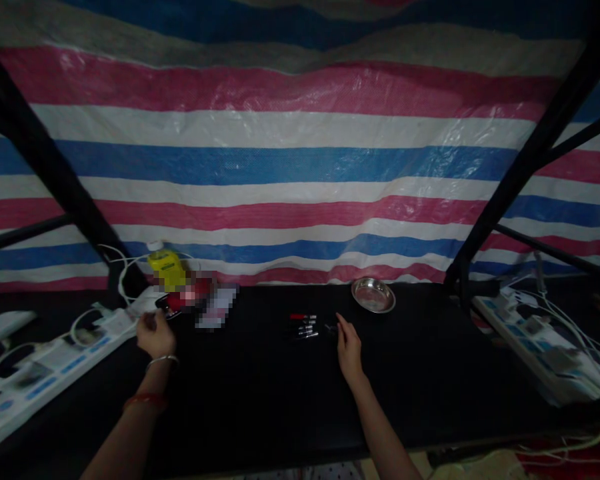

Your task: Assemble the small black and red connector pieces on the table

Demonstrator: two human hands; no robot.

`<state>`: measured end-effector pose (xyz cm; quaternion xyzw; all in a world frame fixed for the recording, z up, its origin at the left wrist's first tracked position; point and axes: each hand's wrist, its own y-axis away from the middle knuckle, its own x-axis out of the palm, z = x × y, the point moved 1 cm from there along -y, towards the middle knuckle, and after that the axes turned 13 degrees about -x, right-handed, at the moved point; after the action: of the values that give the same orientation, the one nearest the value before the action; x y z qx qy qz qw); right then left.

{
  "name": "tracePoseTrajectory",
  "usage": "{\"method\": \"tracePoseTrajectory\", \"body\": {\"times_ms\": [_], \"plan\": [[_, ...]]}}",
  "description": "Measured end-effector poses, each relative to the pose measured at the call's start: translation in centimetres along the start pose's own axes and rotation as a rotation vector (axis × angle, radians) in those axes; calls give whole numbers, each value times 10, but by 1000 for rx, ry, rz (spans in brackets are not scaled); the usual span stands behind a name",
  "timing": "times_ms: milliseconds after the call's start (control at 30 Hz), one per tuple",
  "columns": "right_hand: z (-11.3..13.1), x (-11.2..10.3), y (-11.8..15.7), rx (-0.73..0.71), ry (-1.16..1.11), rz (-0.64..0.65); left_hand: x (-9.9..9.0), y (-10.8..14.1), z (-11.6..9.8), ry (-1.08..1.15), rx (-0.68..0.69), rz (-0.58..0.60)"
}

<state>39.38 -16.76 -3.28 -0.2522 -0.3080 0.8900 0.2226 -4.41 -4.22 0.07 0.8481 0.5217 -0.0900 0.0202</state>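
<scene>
Left hand (155,333) at the far left, fingers curled round a small dark object (166,305) below the yellow bottle (167,268). Right hand (349,347) flat, fingers loosely spread, empty, just right of small red-and-black parts (304,326). Steel dish (373,295) empty; nothing moved there yet.

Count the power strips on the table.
2: one power strip along the left edge beside the left hand, another strip at the right edge. More may be hidden.

We can read no text: the yellow bottle (166,268) label at left centre is too small and the packet beside it blurred.
</scene>
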Motion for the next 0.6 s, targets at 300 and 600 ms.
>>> {"method": "tracePoseTrajectory", "body": {"times_ms": [300,600], "plan": [[8,1,0,89,146,122,12,-35,0,-9,-85,-16],[14,-1,-1,67,192,160,19,-40,0,-117,-106,-66]]}}
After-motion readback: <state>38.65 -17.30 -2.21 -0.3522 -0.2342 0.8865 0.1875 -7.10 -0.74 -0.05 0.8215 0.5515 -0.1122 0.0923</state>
